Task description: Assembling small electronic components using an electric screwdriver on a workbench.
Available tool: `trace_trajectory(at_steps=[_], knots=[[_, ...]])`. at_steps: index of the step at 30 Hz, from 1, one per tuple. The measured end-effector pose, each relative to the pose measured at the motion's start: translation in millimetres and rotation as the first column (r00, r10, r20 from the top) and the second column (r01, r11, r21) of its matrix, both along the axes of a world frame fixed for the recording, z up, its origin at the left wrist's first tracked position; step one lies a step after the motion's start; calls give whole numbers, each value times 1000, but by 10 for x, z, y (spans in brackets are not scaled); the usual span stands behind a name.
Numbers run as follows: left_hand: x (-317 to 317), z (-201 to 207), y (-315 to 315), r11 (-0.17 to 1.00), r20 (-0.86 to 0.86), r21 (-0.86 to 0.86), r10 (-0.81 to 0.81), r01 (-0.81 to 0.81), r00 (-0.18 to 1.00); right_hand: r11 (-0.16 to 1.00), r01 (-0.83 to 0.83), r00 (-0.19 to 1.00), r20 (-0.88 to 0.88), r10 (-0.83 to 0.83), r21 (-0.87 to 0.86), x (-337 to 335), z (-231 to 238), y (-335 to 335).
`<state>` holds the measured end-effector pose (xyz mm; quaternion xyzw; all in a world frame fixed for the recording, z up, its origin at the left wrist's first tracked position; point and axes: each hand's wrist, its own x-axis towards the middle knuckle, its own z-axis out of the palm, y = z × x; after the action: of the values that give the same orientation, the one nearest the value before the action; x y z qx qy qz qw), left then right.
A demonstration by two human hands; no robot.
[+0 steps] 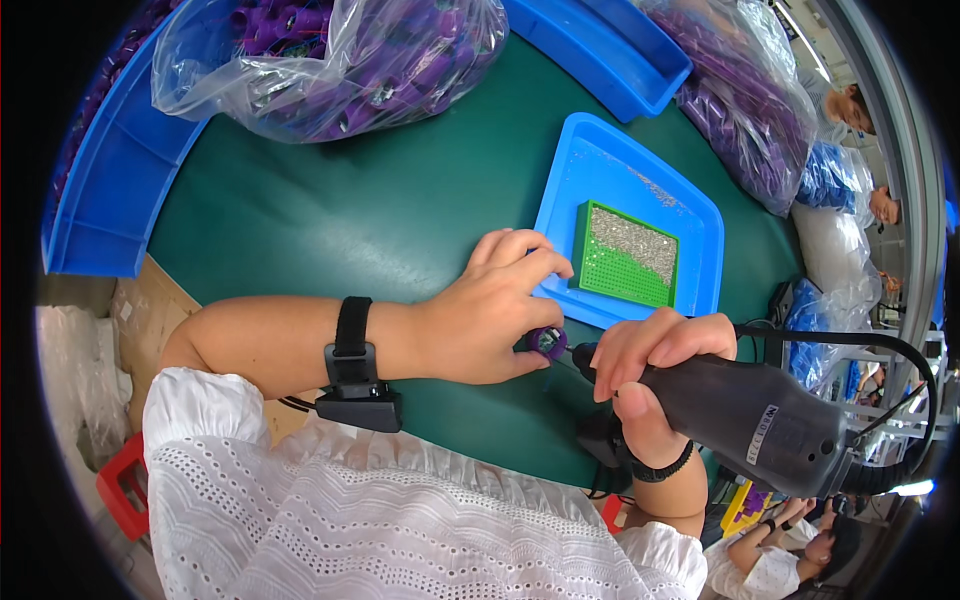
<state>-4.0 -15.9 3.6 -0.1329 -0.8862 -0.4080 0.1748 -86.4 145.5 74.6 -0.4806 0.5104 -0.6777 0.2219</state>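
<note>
My left hand (505,305) pinches a small round purple part (547,343) between thumb and fingers, just above the green table. The dark inside of that part faces my right hand (660,365), which is wrapped round a black electric screwdriver (745,415). The screwdriver's thin bit points left and reaches the purple part; whether it sits on a screw is too small to tell. Behind both hands, a green perforated screw tray (625,280) stands in a shallow blue tray (560,190). Many tiny silvery screws (640,240) cover its far part.
A clear bag of purple parts (400,75) lies at the back left beside a blue bin (115,200). Another blue bin (610,55) stands at the back, with more bagged purple parts (745,110) to its right. The screwdriver's black cable (930,370) loops at the right. Other people sit beyond.
</note>
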Motion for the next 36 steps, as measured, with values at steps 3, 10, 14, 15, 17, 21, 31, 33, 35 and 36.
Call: trace_trajectory(at_steps=[3,10,14,15,17,21,31,33,35,36], knots=[[3,-5,1,1000,-8,2,1,-1,1000,1000,-15,1000,5,15,2,8,0,-15],[8,-23,-1,1000,-16,1,5,-5,1000,1000,21,998,66,-22,19,58,4,-25],[15,-18,-6,1000,-15,-1,6,-6,1000,998,40,999,35,-41,39,54,5,-35],[11,-19,-5,1000,-16,5,2,-2,1000,998,40,998,36,-42,40,50,-1,-37],[4,-25,0,1000,-16,11,-3,3,1000,1000,23,996,87,-25,17,40,-17,-42],[8,-30,16,999,-8,32,6,-6,1000,1000,5,995,104,-6,12,10,-32,-39],[-4,-32,19,999,-8,48,13,-13,1000,1000,8,994,107,-10,25,3,-53,-41],[-8,-30,18,999,-16,47,13,-12,1000,1000,0,997,76,-3,31,15,-52,-32],[-10,-24,30,999,-28,44,7,-6,1000,1000,5,999,40,-5,-5,23,-65,-21],[-20,-21,29,999,-38,42,6,-4,999,1000,10,999,33,-9,-11,36,-69,-36]])
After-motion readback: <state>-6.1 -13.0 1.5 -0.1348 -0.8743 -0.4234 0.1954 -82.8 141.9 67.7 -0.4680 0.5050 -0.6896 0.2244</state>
